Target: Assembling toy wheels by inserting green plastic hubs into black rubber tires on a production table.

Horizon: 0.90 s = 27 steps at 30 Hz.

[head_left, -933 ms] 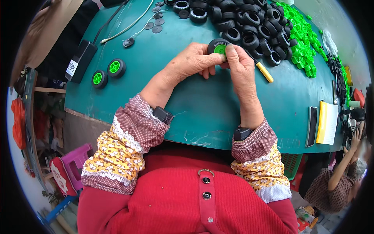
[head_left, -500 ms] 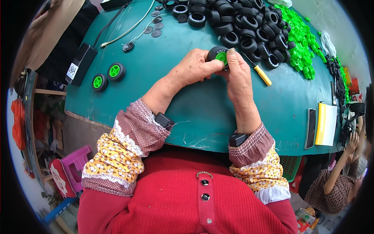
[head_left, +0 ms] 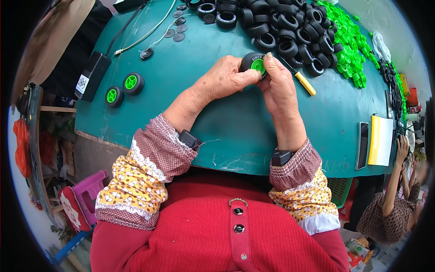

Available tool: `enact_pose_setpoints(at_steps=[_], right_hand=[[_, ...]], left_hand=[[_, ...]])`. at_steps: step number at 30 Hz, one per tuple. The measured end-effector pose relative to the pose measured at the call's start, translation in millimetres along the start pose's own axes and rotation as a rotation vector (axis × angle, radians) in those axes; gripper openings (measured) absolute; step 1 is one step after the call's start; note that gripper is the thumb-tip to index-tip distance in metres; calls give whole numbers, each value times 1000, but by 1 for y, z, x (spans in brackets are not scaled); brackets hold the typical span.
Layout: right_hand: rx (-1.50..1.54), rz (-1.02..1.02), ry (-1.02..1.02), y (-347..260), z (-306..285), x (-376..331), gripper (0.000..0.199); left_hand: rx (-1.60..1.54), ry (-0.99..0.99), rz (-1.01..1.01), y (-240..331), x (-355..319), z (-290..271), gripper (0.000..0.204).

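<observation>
Between my two hands is a small toy wheel [head_left: 252, 61], a black rubber tire around a green hub [head_left: 258, 66]. My left hand [head_left: 226, 77] grips it from the left, the thumb laid along its lower edge. On the other side my right hand [head_left: 277, 81] presses its thumb near the tire's rim; its other fingers are mostly hidden. Two wheels with green hubs, one at the left [head_left: 114, 96] and one beside it [head_left: 133, 83], rest on the green table [head_left: 217, 124]. A screwdriver with a yellow handle [head_left: 305, 84] lies just right of my right hand.
Black tires [head_left: 287, 34] are heaped at the back, with a pile of green hubs [head_left: 346, 54] to their right. At the left stand a black box [head_left: 94, 75] and cables. A phone [head_left: 362, 145] and notepad [head_left: 380, 140] lie at the right edge. Another person [head_left: 385, 215] is at far right.
My right hand has shifted slightly, its wrist moving a little to the right. The wheel stays between both hands, and my left hand has hardly moved.
</observation>
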State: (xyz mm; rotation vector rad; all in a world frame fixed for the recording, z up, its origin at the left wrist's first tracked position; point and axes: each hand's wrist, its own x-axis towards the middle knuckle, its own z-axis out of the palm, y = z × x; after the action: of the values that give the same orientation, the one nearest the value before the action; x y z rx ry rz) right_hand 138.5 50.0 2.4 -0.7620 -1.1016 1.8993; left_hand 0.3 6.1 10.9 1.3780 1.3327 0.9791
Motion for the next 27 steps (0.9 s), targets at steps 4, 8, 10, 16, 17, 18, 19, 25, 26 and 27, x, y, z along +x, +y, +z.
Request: enact_pose_setpoints(at_steps=[4,8,10,16,17,18,19,25,26,27], right_hand=[[92,71,-5,-4,-2,1,29],[-206,22,-70,-6,-8,3,30],[-83,80,-13,-6,-6,3,31],[-85,-22,23,6,-3,4,31],[-96,-49,24,6,-2,4,29],[-94,-53,26,6,-4,5,29],[-168,-65,4,7,-7,6,27],[-281,-94,43,9,-5,7,28],[-280,-100,44,6,-5,7,28],[-275,-95,55,4,-3,6,28]], left_hand=[[-54,-16,-15,-5,2,-1,38],[-233,40,-73,-6,4,-8,43],[-385,19,38,-11,3,-6,37],[-483,212,-45,-13,8,-6,31],[-462,188,-33,-16,9,-6,31],[-459,185,-31,-15,8,-7,31],[-425,158,-17,-14,7,-8,31],[-379,-6,-53,-15,5,-8,32],[-440,-17,-75,-15,5,-8,32],[-487,-26,-73,-15,4,-8,33]])
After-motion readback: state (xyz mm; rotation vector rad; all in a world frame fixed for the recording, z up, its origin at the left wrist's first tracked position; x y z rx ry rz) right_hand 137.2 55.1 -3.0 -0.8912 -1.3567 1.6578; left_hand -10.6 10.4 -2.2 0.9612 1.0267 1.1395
